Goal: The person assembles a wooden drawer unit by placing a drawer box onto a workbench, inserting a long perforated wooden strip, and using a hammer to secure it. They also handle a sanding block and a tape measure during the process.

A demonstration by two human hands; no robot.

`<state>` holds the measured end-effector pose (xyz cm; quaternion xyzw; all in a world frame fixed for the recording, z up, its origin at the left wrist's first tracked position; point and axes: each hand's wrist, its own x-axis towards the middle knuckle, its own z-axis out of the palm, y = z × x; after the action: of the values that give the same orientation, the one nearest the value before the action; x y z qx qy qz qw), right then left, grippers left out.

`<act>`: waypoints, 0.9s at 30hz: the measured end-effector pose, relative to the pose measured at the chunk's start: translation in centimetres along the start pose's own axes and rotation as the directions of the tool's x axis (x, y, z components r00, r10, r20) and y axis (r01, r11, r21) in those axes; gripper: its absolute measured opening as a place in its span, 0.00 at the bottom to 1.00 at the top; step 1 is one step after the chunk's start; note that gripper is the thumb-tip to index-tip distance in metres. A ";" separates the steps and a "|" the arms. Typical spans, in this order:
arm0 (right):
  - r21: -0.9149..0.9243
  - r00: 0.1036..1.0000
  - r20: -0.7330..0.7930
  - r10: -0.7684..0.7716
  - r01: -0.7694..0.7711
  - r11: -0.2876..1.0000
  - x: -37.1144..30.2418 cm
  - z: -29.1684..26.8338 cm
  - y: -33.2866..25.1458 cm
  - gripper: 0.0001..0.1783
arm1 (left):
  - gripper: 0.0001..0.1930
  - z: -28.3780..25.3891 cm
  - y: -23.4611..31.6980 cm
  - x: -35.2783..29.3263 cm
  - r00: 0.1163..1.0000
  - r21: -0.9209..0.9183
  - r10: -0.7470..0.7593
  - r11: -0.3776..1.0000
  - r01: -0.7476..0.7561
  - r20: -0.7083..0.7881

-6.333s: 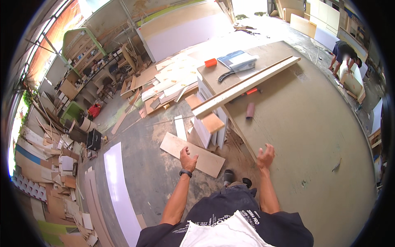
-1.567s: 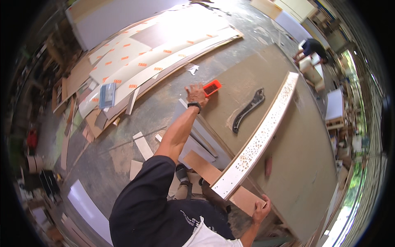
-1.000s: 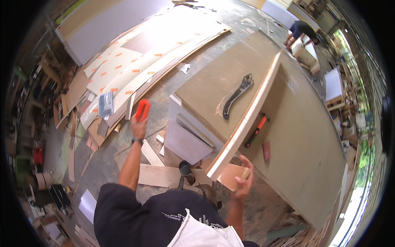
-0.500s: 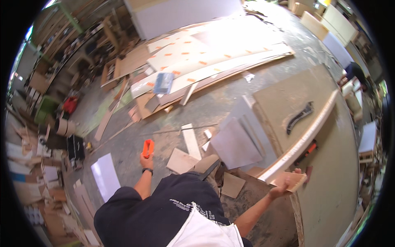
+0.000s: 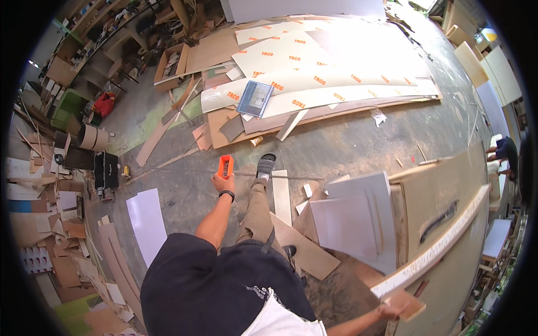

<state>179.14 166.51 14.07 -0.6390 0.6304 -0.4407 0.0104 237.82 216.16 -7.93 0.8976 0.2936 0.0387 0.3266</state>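
My left hand (image 5: 224, 183), a dark band at its wrist, is closed around a small orange open-topped box (image 5: 226, 163). Dark small things lie inside the box, too small to name. At the lower right my right hand (image 5: 394, 308) grips a small flat piece of wood (image 5: 413, 306). Just beyond that hand is the near end of a long pale-edged strip (image 5: 431, 246), which slants away over the brown worktop (image 5: 443, 187). Whether the wood piece touches the strip I cannot tell. On the worktop lies a black curved tool (image 5: 439, 221).
Grey-white panels (image 5: 358, 221) lean against the worktop's left side. Offcuts (image 5: 305, 245) lie on the floor around my feet. Ahead is a low stack of sheets (image 5: 302, 61) with a blue-edged plastic case (image 5: 255, 99) on it. At the far right a person (image 5: 506, 155) bends over.
My left hand with the orange box has moved forward and right in the picture. One foot now shows ahead of me. My right hand, still on the wood piece, sits lower in view.
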 end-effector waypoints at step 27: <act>-0.334 0.961 -0.008 0.277 -0.264 0.905 -11.1 21.8 -27.6 0.25 | 0.43 59.2 -0.2 35.8 0.928 0.332 -0.287 0.922 0.199 0.240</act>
<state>215.75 169.40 10.36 -0.5465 0.7777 -0.3099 -0.0240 282.67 202.67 -58.85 0.8891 0.3561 -0.1769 0.2265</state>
